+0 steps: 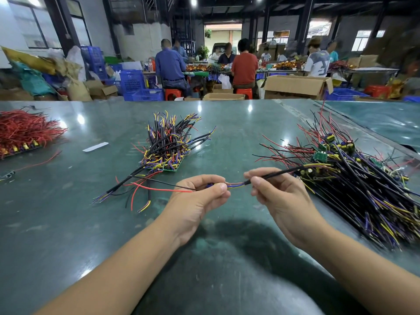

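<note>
A broad workshop table (91, 235) with a glossy dark green top fills the lower view. Beyond its far edge, people (169, 64) sit on red stools (173, 94) at other benches, among cardboard boxes (297, 86) and blue crates (131, 81).

Above the near middle of the table, the left hand (200, 198) pinches one end of a wire harness (236, 185) between thumb and curled fingers. A small blue part just shows at the fingertips. The right hand (279, 198) grips the same harness just beside it, thumb and forefinger closed on the start of its black sleeve (279, 172). Between the two hands a short stretch of red, blue and yellow strands lies bare. A red wire (163, 189) and a thinner black one run leftward out of the left hand, clear of the table top.

The black sleeve runs off to the right and up to the edge of a large pile of harnesses (363, 189), black, purple and yellow, with small green boards among them. On the table left of the left hand lie a few loose leads (127, 194). Behind them stands a bundle (169, 142) of mixed wires rising from a green board. Further left are a white strip (95, 147) and, at the table's left edge, a heap of red wires (25, 130).
</note>
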### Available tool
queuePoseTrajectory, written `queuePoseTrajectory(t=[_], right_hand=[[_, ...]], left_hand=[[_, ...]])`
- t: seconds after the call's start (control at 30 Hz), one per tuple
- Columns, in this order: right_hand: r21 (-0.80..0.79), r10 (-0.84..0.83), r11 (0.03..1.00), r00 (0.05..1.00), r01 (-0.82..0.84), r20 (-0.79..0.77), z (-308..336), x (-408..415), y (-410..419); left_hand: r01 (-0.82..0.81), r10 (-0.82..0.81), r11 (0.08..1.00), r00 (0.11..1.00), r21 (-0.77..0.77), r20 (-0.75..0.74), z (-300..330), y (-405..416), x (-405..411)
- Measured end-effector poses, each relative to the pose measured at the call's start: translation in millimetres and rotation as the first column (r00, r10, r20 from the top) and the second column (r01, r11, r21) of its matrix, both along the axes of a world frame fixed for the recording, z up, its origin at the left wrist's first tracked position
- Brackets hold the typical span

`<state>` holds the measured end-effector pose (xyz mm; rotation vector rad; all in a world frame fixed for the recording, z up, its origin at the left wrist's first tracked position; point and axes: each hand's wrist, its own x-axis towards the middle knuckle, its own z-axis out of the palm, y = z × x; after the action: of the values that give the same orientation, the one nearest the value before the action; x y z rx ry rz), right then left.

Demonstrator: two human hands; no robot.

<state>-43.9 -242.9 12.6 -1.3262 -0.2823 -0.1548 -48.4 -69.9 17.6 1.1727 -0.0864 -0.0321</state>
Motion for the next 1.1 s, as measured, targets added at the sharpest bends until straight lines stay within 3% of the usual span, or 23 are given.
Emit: queuePoseTrajectory(t=[0.1, 0.23, 0.43, 0.63, 0.9, 1.1], right_hand=[[0.266, 0.05, 0.963, 0.997, -0.035, -0.053, 3, 3, -5], [0.397, -0.009, 0.915, 0.986, 0.075, -0.166, 13, 9, -15], [0.399, -0.06, 0.899, 0.954, 0.179, -0.293, 17, 12, -19], [0.295, -0.101, 0.94, 0.965, 0.172, -0.241, 15, 7, -12], [0.339, -0.178, 0.912, 0.967, 0.233, -0.184, 21, 9, -15], [0.387, -0.019, 0.917, 0.981, 0.094, -0.192, 25, 8, -20]], left_hand=[[-0.02, 0.02, 1.0, 1.0, 0.01, -0.013, 0, 1, 1], [-0.09, 0.091, 0.995, 0.996, 0.035, -0.023, -1, 2, 3], [-0.179, 0.179, 0.981, 0.984, 0.074, 0.007, -2, 5, 10], [-0.275, 0.268, 0.954, 0.961, 0.116, 0.069, -6, 9, 16], [-0.223, 0.209, 0.967, 0.972, 0.125, 0.11, -9, 3, 12], [-0.218, 0.211, 0.975, 0.969, 0.045, 0.132, -4, 8, 12]])
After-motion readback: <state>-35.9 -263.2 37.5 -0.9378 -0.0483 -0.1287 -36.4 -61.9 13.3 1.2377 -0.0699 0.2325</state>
